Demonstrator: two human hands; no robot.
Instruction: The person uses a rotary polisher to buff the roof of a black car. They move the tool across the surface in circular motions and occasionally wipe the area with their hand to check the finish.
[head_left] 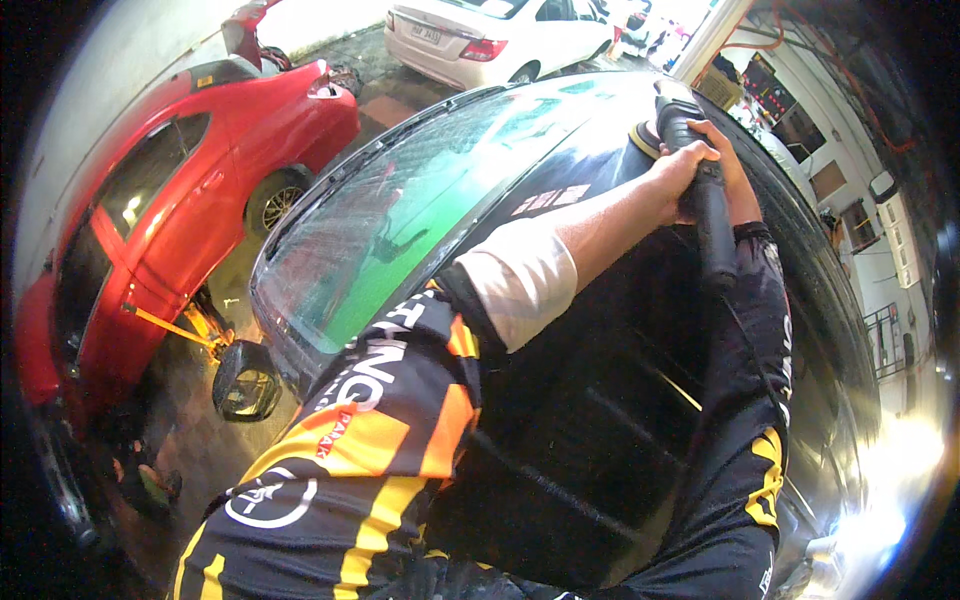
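Polisher lies on the far part of the black car roof, its long body running near to far. Both hands hold it: left hand fingers wrap the far head, right hand fingers curl behind.

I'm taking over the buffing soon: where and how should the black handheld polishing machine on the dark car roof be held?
Probably as now: the left hand tops the head of the black polishing machine above its yellowish pad, the right hand wraps the long handle from the right. That long body suits two hands.
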